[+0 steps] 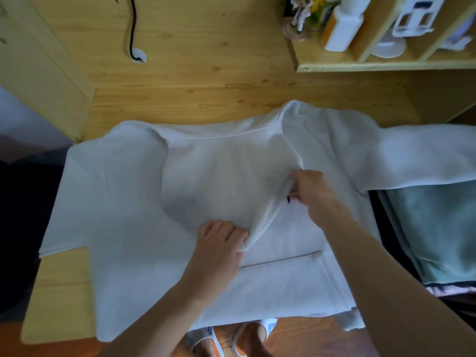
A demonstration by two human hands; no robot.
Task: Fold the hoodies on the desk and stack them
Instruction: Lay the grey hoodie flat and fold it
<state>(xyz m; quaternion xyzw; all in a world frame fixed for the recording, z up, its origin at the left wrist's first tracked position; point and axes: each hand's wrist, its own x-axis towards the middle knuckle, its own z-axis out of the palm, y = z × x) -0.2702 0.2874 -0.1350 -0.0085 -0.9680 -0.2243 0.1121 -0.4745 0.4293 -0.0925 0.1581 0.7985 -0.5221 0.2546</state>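
Right hand (pixel 307 190): pinching the raised hood flap (pixel 270 202) near its top.
Left hand (pixel 221 243): fingers curled on the same flap, at its low tip.
Hoodie (pixel 123 207): white, spread flat on the desk (pixel 180 104), under both hands.
Feel: likely soft, light, floppy.
Best hold: probably edges and corners, two spots apart.
Right of the grip: one sleeve (pixel 417 155) hanging past the desk.

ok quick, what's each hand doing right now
Left hand: pinching the hood's edge on the white hoodie.
Right hand: gripping the same hood edge higher up.
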